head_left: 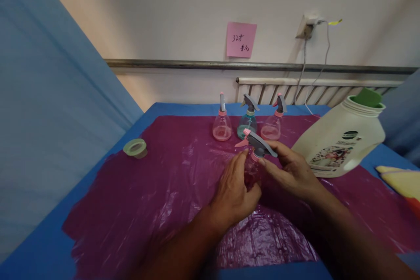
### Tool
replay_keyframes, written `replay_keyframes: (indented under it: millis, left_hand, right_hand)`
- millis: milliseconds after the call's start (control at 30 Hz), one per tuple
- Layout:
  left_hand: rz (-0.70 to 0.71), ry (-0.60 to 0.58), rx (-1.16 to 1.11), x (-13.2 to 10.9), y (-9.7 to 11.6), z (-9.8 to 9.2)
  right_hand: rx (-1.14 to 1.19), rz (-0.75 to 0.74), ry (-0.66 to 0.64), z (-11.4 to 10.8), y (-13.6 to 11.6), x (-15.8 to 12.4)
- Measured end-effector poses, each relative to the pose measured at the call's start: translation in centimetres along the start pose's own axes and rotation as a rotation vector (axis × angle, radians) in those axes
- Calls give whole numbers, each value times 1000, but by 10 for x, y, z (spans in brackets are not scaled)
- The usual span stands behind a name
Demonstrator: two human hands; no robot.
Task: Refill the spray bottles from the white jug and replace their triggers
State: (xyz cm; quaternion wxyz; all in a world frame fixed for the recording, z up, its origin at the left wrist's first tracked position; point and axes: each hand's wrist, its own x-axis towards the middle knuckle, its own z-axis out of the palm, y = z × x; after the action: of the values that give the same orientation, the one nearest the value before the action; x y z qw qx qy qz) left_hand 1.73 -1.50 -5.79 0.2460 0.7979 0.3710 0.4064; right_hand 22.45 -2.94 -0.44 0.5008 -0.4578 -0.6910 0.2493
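Between my hands is a spray bottle [252,170] with a clear body, a pink collar and a grey and pink trigger head. My left hand [234,186] wraps round its body from the left, hiding much of it. With thumb and fingers, my right hand [292,168] grips the neck just below the spray head [259,144]. Behind it stand a pink-collared spray bottle [222,127], a teal spray bottle [246,123] and another pink one [271,127], each with some liquid at the bottom.
A large white jug [341,135] with a green piece in its mouth stands at the right. To the left lies a pale green cap [136,148]. Purple plastic sheeting [157,197] covers the blue table [36,245]. A yellow cloth [398,181] lies far right.
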Motion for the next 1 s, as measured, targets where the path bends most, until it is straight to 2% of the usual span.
replay_keyframes:
  millis: [133, 400, 533, 667, 800, 900, 1000]
  left_hand:
    - [44, 5, -27, -2, -4, 0]
    - [161, -24, -47, -1, 3, -10]
    - [155, -42, -59, -1, 4, -12]
    - [143, -47, -51, -1, 5, -12]
    - [140, -47, -33, 0, 6, -12]
    - [140, -47, -17, -1, 6, -12]
    - [143, -36, -19, -2, 6, -11]
  right_hand:
    - [-12, 0, 25, 2, -1, -1]
    - [-108, -1, 133, 11, 3, -2]
    - [-84, 0, 154, 13, 5, -1]
    - [39, 8, 87, 10, 4, -5]
    - [237, 79, 23, 10, 6, -9]
    - [333, 116, 27, 14, 9, -8]
    - [329, 98, 62, 16, 7, -6]
